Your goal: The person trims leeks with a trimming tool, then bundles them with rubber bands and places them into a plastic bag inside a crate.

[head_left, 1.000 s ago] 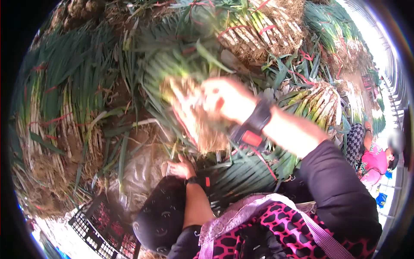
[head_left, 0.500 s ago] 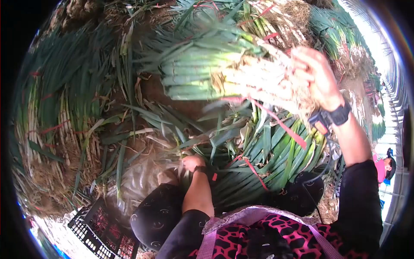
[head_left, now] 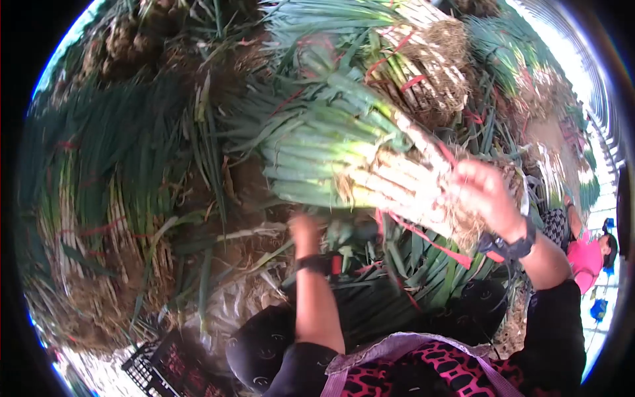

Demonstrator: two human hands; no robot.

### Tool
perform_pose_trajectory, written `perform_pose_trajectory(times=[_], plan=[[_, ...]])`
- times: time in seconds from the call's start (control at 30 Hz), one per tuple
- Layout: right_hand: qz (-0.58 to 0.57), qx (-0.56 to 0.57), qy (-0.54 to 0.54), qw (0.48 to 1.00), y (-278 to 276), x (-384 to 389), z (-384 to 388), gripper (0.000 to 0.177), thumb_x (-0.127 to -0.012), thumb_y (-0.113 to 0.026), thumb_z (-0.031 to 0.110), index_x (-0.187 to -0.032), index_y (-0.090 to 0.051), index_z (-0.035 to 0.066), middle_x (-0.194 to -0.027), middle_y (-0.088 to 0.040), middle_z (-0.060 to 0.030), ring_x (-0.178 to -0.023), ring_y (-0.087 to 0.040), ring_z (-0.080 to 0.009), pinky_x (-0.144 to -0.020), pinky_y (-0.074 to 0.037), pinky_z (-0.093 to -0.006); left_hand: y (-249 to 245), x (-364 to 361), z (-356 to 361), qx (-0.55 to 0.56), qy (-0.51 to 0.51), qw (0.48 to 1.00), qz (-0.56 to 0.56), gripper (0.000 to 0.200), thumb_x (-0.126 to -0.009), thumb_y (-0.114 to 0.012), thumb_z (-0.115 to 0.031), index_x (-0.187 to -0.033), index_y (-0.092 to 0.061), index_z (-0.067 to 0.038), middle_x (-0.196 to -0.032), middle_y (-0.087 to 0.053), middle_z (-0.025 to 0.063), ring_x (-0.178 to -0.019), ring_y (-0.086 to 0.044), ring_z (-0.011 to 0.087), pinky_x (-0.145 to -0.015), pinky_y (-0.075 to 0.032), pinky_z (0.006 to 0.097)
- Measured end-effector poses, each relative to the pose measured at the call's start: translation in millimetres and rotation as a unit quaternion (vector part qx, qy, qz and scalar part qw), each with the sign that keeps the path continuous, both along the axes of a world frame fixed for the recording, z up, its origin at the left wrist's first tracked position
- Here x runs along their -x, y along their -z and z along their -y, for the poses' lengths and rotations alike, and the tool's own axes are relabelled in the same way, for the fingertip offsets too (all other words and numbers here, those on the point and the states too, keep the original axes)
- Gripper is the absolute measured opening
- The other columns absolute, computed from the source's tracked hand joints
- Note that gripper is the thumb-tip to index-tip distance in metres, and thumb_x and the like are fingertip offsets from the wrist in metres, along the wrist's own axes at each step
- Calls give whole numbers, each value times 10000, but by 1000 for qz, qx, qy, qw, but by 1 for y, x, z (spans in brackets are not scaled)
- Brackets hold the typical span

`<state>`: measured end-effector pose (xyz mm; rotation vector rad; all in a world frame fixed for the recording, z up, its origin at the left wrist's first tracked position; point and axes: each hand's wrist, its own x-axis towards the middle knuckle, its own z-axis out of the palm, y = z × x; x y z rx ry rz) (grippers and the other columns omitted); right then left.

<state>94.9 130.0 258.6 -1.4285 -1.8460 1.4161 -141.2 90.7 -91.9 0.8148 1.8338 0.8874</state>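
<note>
A bundle of green onions [head_left: 390, 175] lies across the middle of the view, leaves to the left, white stalks and roots to the right. My right hand [head_left: 488, 198] is closed around its root end, fingers curled over the stalks; part of the grip is hidden. One thick onion stalk [head_left: 417, 135] slants along the top of the bundle towards this hand. A red tie strip [head_left: 436, 245] trails below the bundle. My left hand [head_left: 305, 233], smeared by motion, is below the leafy end, over loose leaves; its fingers cannot be made out.
Tied onion bundles [head_left: 109, 218] are heaped at left, and more bundles [head_left: 423, 66] lie at the top. Loose onions [head_left: 423, 281] cover the ground before my knees. A black crate [head_left: 155, 370] stands at lower left. A person in pink [head_left: 585, 261] is at far right.
The bundle and my right hand have come lower and nearer to my body. My left hand has moved up and forward, away from my knee. The whole view has shifted somewhat.
</note>
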Motion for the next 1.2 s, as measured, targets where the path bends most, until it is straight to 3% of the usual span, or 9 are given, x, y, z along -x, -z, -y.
perform_pose_trajectory(times=[0.07, 0.13, 0.37, 0.57, 0.7, 0.8, 1.0, 1.1, 1.2], plan=[[26, 42, -5, 999, 19, -18, 30, 107, -863, -608, 88, -783, -548, 50, -698, -485, 75, -612, -419, 3, -515, -336, -187, -9, 66, 8, -107, -393, 898, -167, 368, -768, -486, 18, -1125, -577, 16, -1018, -642, 151, -928, -614, 252, -878, -465, 340], [46, 34, -37, 998, 36, -32, 63, 119, -847, -616, 79, -761, -539, 52, -667, -447, 70, -604, -408, -12, -517, -334, -205, -89, 76, -22, -239, -374, 890, -106, 439, -742, -424, 94, -1157, -553, 32, -1136, -606, 156, -1016, -588, 255, -929, -437, 345], [135, 30, -132, 982, 73, -81, 150, 128, -784, -667, 160, -839, -615, 56, -695, -593, -87, -602, -595, -192, -555, -458, -305, -29, 53, -174, 8, 126, 974, -188, 462, -822, -488, -240, -1235, -501, -33, -1164, -569, 240, -1120, -521, 368, -954, -405, 407], [90, 102, -113, 984, 88, -99, 183, 174, -797, -656, 223, -886, -612, 79, -643, -548, -87, -564, -569, -239, -540, -448, -337, 1, -10, -150, 74, 209, 890, -398, 518, -796, -535, -383, -1203, -515, -63, -1131, -591, 221, -1063, -549, 391, -906, -438, 422], [62, 91, -88, 990, 101, -108, 189, 161, -808, -641, 219, -855, -597, 72, -654, -554, -95, -577, -570, -251, -551, -454, -340, -2, 12, -157, 59, 249, 940, -227, 343, -786, -552, -350, -951, -679, -78, -1009, -655, 151, -954, -600, 372, -825, -476, 406], [41, 76, -71, 994, 96, -113, 192, 131, -816, -623, 193, -828, -595, 66, -679, -562, -117, -593, -575, -258, -564, -457, -339, 7, 59, -141, -169, 291, 881, -333, 315, -779, -577, -305, -903, -689, -37, -926, -674, 164, -876, -632, 312, -759, -482, 391], [-28, -93, -13, 995, 75, -129, 202, 100, -848, -599, 148, -844, -594, 48, -699, -583, -87, -601, -582, -206, -566, -444, -303, -179, 68, -12, -191, -92, 977, 27, 185, -788, -499, -87, -867, -646, -9, -709, -521, 5, -619, -396, 122, -554, -316, 252], [-147, -55, 119, 980, 44, -142, 184, 136, -868, -604, 162, -794, -597, 49, -665, -553, -3, -602, -530, -70, -524, -403, -250, -232, 71, 48, -331, 42, 869, -366, 280, -823, -404, -56, -1010, -604, 2, -798, -534, 24, -655, -398, 127, -617, -369, 252], [-97, -213, 107, 966, 3, -161, 136, 187, -860, -631, 193, -746, -590, 51, -624, -523, 23, -553, -455, -44, -481, -357, -238, -275, 53, 112, -311, -29, 927, -207, 386, -835, -390, 11, -1201, -511, 8, -1016, -533, 69, -824, -464, 161, -759, -414, 277]])
